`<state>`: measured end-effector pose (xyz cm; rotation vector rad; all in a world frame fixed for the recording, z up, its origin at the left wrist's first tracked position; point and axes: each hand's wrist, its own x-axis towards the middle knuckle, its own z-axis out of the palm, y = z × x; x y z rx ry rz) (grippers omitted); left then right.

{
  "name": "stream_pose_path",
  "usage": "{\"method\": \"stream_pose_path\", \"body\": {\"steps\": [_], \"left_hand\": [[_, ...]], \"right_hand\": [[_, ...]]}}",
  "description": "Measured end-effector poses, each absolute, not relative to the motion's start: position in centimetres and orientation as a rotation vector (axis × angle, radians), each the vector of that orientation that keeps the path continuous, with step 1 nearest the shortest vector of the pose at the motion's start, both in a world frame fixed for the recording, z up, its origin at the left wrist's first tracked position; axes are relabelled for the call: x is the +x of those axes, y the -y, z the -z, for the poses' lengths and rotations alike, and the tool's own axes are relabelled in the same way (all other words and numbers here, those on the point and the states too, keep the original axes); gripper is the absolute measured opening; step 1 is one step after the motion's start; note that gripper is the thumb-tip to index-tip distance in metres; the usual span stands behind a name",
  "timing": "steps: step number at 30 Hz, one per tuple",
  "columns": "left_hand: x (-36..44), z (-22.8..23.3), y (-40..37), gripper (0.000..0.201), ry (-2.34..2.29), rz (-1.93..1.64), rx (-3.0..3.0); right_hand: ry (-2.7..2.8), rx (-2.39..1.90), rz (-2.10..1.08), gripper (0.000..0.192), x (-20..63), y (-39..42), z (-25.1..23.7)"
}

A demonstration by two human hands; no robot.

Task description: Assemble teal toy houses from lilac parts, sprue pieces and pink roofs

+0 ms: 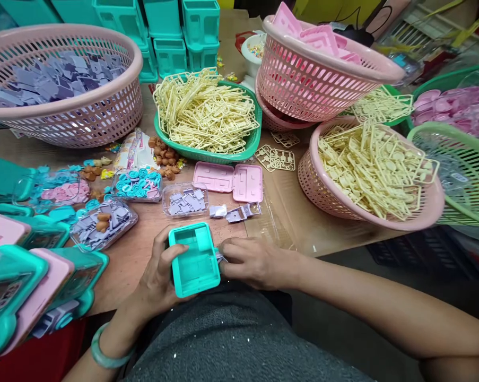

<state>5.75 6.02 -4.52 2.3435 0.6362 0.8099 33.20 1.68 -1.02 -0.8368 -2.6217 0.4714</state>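
Teal box (194,260), open side up, at the table's (303,223) near edge over the lap: left hand (157,276) clasps its left side, thumb on the rim; right hand (249,261) lies narrow against its right wall, fingertips pinched on a small lilac part (220,258) that is mostly hidden. Risks, as judged: the part is tiny and may slip from the pinch into the lap or off the edge. Loose lilac pieces (239,212) just beyond could be knocked by a wrist.
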Motion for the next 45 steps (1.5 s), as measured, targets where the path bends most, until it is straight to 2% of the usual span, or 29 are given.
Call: {"method": "stream_pose_path", "body": {"steps": [4, 8, 10, 12, 15, 19, 25, 29, 31, 38, 42, 45], "left_hand": [[5.8, 4.6, -6.0, 0.074, -0.642, -0.835, 2.317], [5.7, 4.9, -5.9, 0.077, -0.625, -0.839, 2.32], [5.6, 4.9, -5.9, 0.081, -0.632, -0.831, 2.322], [5.7, 4.8, -5.9, 0.082, -0.657, -0.826, 2.315], [5.8, 4.6, -5.8, 0.082, -0.671, -0.83, 2.32], [6.3, 4.4, -5.3, 0.089, -0.742, -0.884, 2.36], [7.2, 4.9, -3.9, 0.113, -0.786, -1.027, 2.344], [7.6, 4.5, -3.2, 0.111, -0.76, -1.026, 2.317], [7.7, 4.0, -2.8, 0.108, -0.771, -1.005, 2.31], [7.0, 3.5, -3.2, 0.1, -0.833, -0.852, 2.228], [5.5, 2.4, -5.4, 0.107, -0.914, -0.691, 2.011], [4.7, 0.9, -6.6, 0.1, -0.866, -0.403, 1.695]], "right_hand": [[2.583, -0.832, -0.626, 0.019, 33.5, -1.8, 1.1], [2.368, -0.86, -0.859, 0.023, 34.1, -1.2, 0.4], [2.15, -0.926, -0.858, 0.027, 34.0, -0.6, -0.2], [2.004, -1.094, -0.837, 0.022, 33.4, -0.4, -0.8], [2.127, -1.431, -0.843, 0.009, 31.7, -1.1, -1.8], [2.476, -1.604, -0.735, 0.024, 29.9, -3.1, -3.1], [2.866, -1.535, -0.675, 0.026, 30.2, -3.4, -4.1], [3.044, -1.337, -0.563, 0.01, 31.0, -2.8, -3.7], [3.075, -1.221, -0.565, 0.009, 31.5, -2.6, -3.4], [2.657, -1.173, -0.987, 0.03, 33.5, -2.6, -2.3], [2.22, -0.991, -0.994, 0.021, 33.8, -2.4, -3.7], [2.243, -0.871, -1.016, 0.038, 33.3, -2.1, -5.2]]}}
